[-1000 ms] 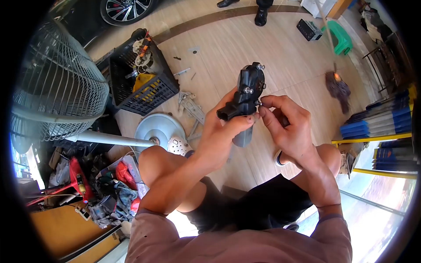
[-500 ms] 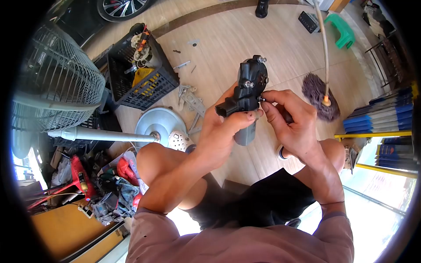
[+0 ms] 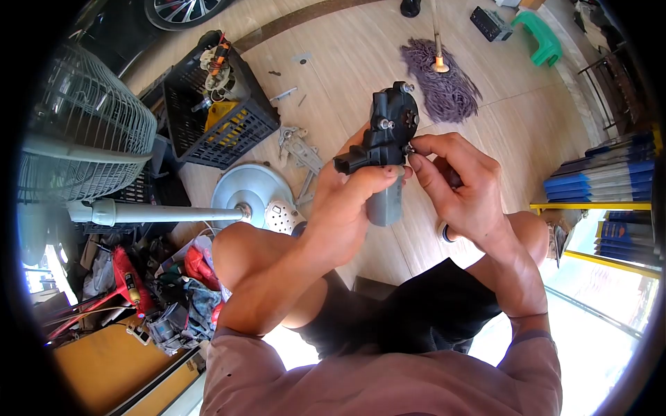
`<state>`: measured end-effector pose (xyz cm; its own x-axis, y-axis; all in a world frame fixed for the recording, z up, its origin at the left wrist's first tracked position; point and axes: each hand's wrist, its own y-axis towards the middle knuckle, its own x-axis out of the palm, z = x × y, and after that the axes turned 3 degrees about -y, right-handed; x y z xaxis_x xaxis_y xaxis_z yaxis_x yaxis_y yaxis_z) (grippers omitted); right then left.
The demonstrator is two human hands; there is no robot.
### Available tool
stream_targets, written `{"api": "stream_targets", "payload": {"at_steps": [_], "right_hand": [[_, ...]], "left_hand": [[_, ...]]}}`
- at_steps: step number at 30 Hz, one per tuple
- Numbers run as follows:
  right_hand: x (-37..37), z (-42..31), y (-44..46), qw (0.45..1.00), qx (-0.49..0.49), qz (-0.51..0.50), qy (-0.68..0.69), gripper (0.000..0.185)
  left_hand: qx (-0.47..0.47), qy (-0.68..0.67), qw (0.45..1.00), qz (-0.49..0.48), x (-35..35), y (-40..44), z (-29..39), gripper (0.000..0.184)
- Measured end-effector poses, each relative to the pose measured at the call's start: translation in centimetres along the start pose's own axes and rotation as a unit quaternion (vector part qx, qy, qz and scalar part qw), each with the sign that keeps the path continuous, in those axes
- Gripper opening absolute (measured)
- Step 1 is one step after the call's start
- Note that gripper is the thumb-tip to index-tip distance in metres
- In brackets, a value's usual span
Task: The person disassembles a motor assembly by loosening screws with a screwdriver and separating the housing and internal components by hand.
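Note:
A black motor unit (image 3: 386, 132) with a grey cylindrical body and several silver bolts is held upright over the floor. My left hand (image 3: 347, 194) is wrapped round its left side and lower part, the thumb lying across the front. At the unit's right edge, my right hand (image 3: 461, 180) pinches a small silver screw (image 3: 410, 148) between thumb and forefinger, its tip at the housing. The other right fingers are curled in.
A black crate (image 3: 222, 132) of parts stands at the upper left, beside a fan (image 3: 90, 132) and its round base (image 3: 253, 186). Metal brackets (image 3: 300, 149) lie on the floor. A mop (image 3: 440, 83), green stool (image 3: 540, 38) and shelf of packets (image 3: 596, 182) are ahead and right.
The mop has swept leftward across the floor. A person's feet at the top have mostly left view. Both hands keep their grip while the view shifts slightly.

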<state>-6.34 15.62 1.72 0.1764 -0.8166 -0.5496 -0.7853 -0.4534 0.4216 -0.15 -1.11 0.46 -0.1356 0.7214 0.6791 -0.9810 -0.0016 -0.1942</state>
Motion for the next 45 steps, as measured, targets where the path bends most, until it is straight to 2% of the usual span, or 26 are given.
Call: {"api": "stream_targets", "payload": {"at_steps": [3, 6, 24, 33, 36, 41, 45], "right_hand": [[0.1, -0.3, 0.1, 1.0, 0.006, 0.005, 0.006, 0.014], [0.0, -0.1, 0.1, 1.0, 0.014, -0.005, 0.003, 0.012], [0.4, -0.2, 0.1, 0.999, 0.022, -0.011, -0.025, 0.009], [-0.2, -0.8, -0.5, 0.996, 0.075, -0.033, -0.042, 0.009], [-0.3, -0.5, -0.9, 0.995, 0.072, -0.038, -0.056, 0.008], [-0.7, 0.0, -2.1, 0.992, 0.09, -0.063, -0.061, 0.008], [-0.5, 0.0, -1.2, 0.99, 0.07, -0.104, -0.066, 0.006]], "left_hand": [[0.006, 0.008, 1.0, -0.027, -0.3, 0.2, 0.0, 0.043], [-0.01, -0.001, 1.0, -0.01, 0.7, -0.1, 0.6, 0.06], [0.012, 0.039, 0.999, -0.013, 0.1, -0.3, 0.4, 0.056], [0.001, 0.069, 0.998, 0.001, 0.1, -0.7, 0.0, 0.067], [-0.005, 0.094, 0.995, 0.034, 0.3, -0.9, -0.6, 0.067], [-0.036, 0.099, 0.994, 0.005, 0.3, -1.3, -1.0, 0.059], [-0.053, 0.087, 0.995, 0.014, 0.0, -1.2, -1.0, 0.046]]}}
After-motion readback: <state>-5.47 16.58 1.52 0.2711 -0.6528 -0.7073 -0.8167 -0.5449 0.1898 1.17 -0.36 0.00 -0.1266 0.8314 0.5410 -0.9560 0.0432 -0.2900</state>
